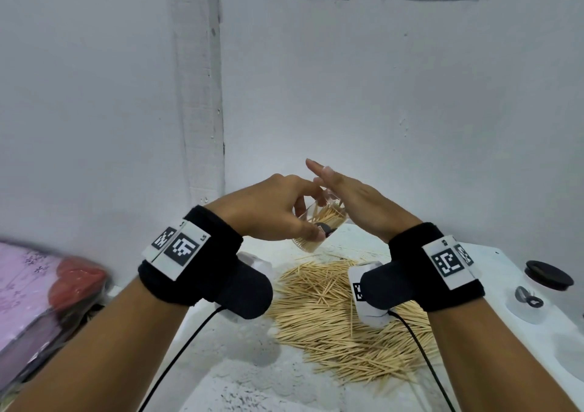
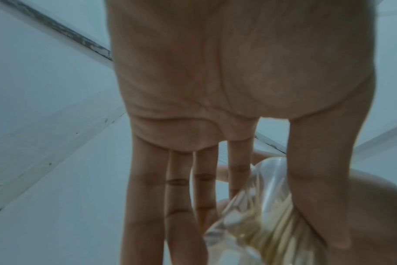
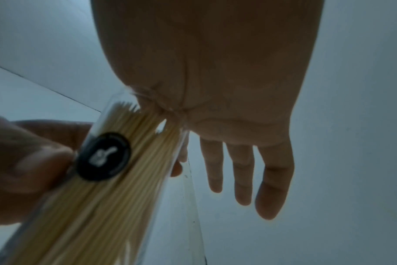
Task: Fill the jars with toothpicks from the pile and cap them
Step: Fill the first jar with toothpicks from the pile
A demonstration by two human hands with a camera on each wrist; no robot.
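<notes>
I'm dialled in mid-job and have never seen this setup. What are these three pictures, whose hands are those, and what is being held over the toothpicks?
There is no machine here: a person works with two bare hands, wearing black wrist bands that carry cameras. The wide picture comes from a camera on the head, looking down. The other two look along each palm toward the fingers, one from each wrist.

The left hand grips a clear jar, tilted and packed with toothpicks, with a round black sticker on its side. The right hand is flat, fingers straight, its palm pressed against the toothpick tips at the jar's open mouth.

Below, on the white table, lies the loose toothpick pile. At the far right stands another clear jar with a black lid on it. Pink and red items sit blurred at the left edge.
</notes>
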